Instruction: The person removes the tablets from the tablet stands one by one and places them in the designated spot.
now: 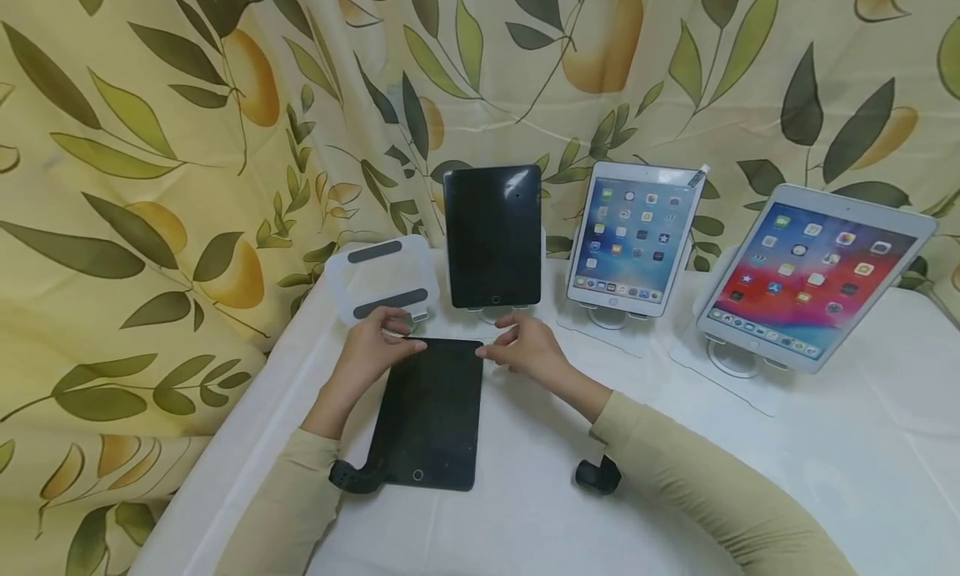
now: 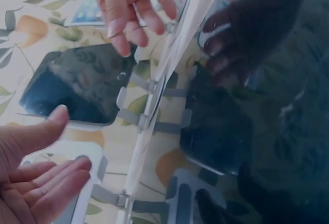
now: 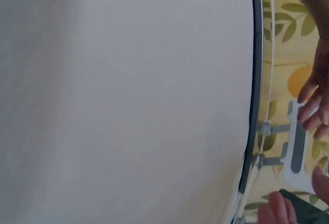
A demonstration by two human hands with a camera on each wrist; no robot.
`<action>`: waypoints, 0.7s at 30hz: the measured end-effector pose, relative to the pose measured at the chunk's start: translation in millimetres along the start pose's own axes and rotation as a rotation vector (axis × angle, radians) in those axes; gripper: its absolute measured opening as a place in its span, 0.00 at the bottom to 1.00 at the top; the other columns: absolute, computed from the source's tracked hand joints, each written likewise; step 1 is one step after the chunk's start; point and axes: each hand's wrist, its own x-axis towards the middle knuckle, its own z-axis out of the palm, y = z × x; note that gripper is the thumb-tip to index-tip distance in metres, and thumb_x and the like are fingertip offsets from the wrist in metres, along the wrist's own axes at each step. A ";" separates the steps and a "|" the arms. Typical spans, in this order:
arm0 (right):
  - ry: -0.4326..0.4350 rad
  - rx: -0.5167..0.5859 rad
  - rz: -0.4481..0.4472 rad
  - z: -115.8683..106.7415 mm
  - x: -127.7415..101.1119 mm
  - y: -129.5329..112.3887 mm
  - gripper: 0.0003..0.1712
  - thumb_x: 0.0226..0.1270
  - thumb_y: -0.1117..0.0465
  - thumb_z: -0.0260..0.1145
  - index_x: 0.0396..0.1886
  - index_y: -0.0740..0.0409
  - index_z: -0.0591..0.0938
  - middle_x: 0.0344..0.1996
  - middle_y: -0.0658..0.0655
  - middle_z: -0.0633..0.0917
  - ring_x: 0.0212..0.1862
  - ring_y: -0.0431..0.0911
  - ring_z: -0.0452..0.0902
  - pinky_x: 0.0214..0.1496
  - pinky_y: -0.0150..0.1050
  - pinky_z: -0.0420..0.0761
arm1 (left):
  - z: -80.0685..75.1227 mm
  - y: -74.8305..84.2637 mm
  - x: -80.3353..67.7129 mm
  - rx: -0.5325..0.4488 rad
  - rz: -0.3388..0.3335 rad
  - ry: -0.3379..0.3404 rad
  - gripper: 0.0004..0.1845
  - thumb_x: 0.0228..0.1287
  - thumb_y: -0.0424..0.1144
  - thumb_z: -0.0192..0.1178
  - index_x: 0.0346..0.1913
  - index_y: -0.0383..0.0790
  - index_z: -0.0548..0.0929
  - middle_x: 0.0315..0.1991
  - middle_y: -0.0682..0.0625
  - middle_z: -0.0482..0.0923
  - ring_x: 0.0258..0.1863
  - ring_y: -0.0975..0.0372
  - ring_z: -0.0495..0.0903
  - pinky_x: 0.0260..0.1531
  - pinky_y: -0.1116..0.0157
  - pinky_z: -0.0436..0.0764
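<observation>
Flat tablet: we see a black tablet [image 1: 432, 413] lying face up on the white table [image 1: 825, 443], nearest us, its screen dark.
Left hand: our left hand [image 1: 377, 348] rests at the tablet's far left corner, fingers loosely bent; we cannot tell whether it grips.
Right hand: our right hand [image 1: 525, 347] touches the far right corner, fingers relaxed, apart from the left.
Empty stand: a white stand [image 1: 384, 280] sits just behind the left hand.
Upright tablets: one dark tablet [image 1: 492, 236] and two lit tablets [image 1: 633, 237] [image 1: 813, 277] stand behind.
</observation>
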 end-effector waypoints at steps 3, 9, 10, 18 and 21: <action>0.068 0.013 -0.065 -3.4 0.3 1.1 0.37 0.52 0.53 0.75 0.58 0.62 0.71 0.37 0.57 0.86 0.33 0.46 0.82 0.33 0.36 0.81 | 3.4 2.7 1.4 -0.065 -0.005 0.019 0.33 0.51 0.38 0.72 0.59 0.34 0.71 0.47 0.38 0.80 0.44 0.50 0.83 0.42 0.56 0.81; 0.179 0.088 -0.164 -11.8 5.1 4.3 0.43 0.53 0.54 0.74 0.64 0.62 0.64 0.46 0.61 0.82 0.44 0.51 0.82 0.44 0.42 0.82 | 7.9 7.1 7.8 -0.128 0.013 0.050 0.34 0.52 0.39 0.71 0.61 0.36 0.69 0.49 0.40 0.79 0.45 0.52 0.84 0.45 0.56 0.81; 0.194 0.092 -0.172 -13.3 6.7 4.7 0.44 0.53 0.54 0.74 0.65 0.62 0.63 0.47 0.62 0.82 0.45 0.52 0.82 0.46 0.43 0.82 | 8.5 7.5 9.7 -0.138 0.020 0.054 0.34 0.52 0.39 0.71 0.61 0.36 0.69 0.49 0.39 0.79 0.45 0.52 0.83 0.45 0.56 0.81; 0.342 0.098 -0.251 -22.9 20.9 8.0 0.46 0.55 0.53 0.72 0.68 0.60 0.59 0.50 0.62 0.78 0.46 0.52 0.80 0.49 0.45 0.81 | 15.2 18.7 23.8 -0.214 0.048 0.147 0.35 0.52 0.38 0.71 0.63 0.37 0.68 0.48 0.40 0.78 0.45 0.52 0.83 0.43 0.59 0.81; 0.406 0.107 -0.284 -24.2 26.7 9.1 0.46 0.56 0.53 0.72 0.68 0.60 0.59 0.50 0.62 0.78 0.48 0.54 0.79 0.52 0.47 0.79 | 20.9 19.9 29.3 -0.220 0.108 0.204 0.34 0.52 0.35 0.71 0.62 0.35 0.69 0.48 0.39 0.78 0.44 0.52 0.83 0.44 0.59 0.80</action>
